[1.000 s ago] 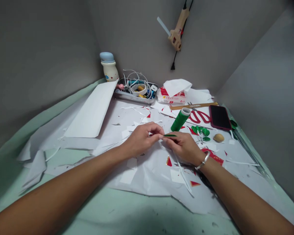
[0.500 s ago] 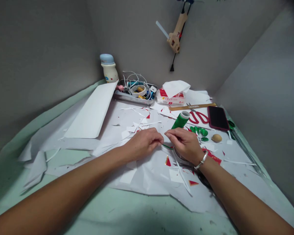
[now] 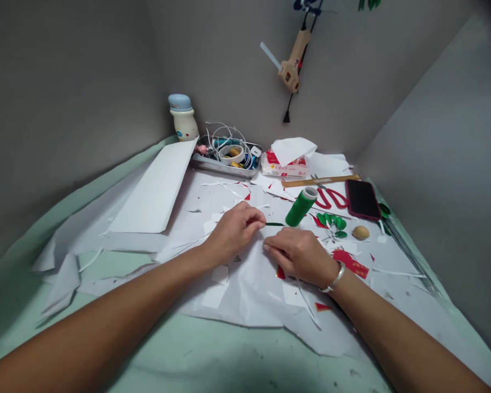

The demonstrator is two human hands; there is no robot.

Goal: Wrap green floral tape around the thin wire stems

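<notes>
Between its fingertips my left hand (image 3: 237, 226) pinches a thin dark-green strip (image 3: 275, 224), whose free end points right. My right hand (image 3: 300, 250) is just below and to the right, with a silver bracelet on the wrist. Its fingers are drawn together, and I cannot make out what they hold, if anything. Behind this hand stands a spool of green thread (image 3: 300, 207), slightly tilted in view. Right of the spool lies a small heap of shiny green leaf-shaped pieces (image 3: 332, 222) with pale stems.
White paper (image 3: 253, 303) scattered with red and white scraps covers the green tabletop (image 3: 213, 360). Further back are a metal tray (image 3: 225, 166), tissue pack (image 3: 284, 168), ruler (image 3: 323, 180), red-handled scissors (image 3: 336, 198) and phone (image 3: 363, 198). A glue gun (image 3: 294, 63) hangs on the wall.
My right hand has moved down and left, away from the strip's right end. My left hand has risen slightly with the strip. More of the spool shows.
</notes>
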